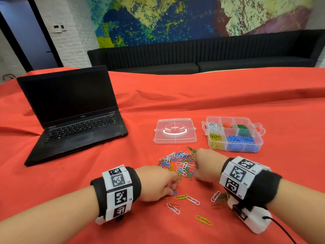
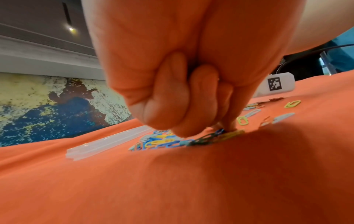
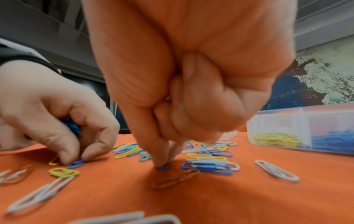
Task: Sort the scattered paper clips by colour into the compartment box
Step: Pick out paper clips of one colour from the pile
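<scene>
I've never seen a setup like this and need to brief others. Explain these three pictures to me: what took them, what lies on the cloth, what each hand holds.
No machine here: a person works bare-handed, wearing a head camera and one camera on each wrist, strapped on with coded bands. The wide picture looks down from the head; the two close ones look along each hand.

On the red cloth lie an open laptop, a clear lid, the compartment box with clips already sorted by colour, and the pile of mixed paper clips.

The left hand pinches a blue clip on the cloth, with more blue clips bunched in its grip. The right hand pinches another blue clip.
</scene>
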The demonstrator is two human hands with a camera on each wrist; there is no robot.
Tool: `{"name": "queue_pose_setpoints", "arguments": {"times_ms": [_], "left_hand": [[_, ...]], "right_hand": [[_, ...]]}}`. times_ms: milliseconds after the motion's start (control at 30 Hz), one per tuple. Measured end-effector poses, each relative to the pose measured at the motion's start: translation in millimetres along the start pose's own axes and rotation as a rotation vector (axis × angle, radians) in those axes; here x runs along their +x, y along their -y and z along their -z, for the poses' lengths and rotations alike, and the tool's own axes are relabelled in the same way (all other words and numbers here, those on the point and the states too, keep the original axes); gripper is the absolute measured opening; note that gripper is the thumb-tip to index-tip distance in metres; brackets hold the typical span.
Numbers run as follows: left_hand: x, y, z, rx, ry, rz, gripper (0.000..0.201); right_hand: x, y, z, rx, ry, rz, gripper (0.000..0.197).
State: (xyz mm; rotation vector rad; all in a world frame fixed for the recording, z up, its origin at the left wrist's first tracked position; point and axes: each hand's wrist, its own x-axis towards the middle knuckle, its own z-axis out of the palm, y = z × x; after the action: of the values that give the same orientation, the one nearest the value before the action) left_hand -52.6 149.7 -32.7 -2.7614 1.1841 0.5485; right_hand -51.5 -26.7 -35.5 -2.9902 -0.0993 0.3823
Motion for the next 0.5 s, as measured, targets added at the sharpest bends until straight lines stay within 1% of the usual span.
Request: {"name": "queue_pose_setpoints", "arguments": {"times_ms": [100,200,233,300,333,400,433,500], "left_hand": [[4.3,-1.2,0.0,0.049,0.013,-0.001,0.012],[4.7,-0.6,-1.0,0.038,0.024,0.003,0.01],[4.7,0.5,-1.3,0.023,0.029,-0.001,0.01],[4.7,4.4,0.4,-0.046,0.044,-0.013,0.01],[4.1,7.7,1.8,-0.106,0.046,-0.02,0.011],[2.3,16.5,3.6,-0.303,0.03,-0.035,0.016],[0.6,19.6,4.2,-0.467,0.022,-0.03,0.02],[-1.6,21.8,5.5,-0.85,0.002,-0.004,0.027]], "right_hand": [[-3.8,-1.4,0.9,-0.074,0.031,0.008,0.022],[-6.6,-1.1,0.2,-0.111,0.059,0.012,0.028],[-8.4,-0.5,0.3,-0.113,0.071,0.017,0.026],[-13.2,-0.5,0.5,-0.084,0.097,0.031,0.012],[-15.2,-2.0,-0.3,-0.058,0.105,0.037,0.012],[-18.8,-7.2,-1.2,0.007,0.116,0.059,0.021],[-20.2,-11.1,-0.6,0.047,0.132,0.068,0.019],[-23.4,-19.5,4.1,0.136,0.167,0.061,0.007]]}}
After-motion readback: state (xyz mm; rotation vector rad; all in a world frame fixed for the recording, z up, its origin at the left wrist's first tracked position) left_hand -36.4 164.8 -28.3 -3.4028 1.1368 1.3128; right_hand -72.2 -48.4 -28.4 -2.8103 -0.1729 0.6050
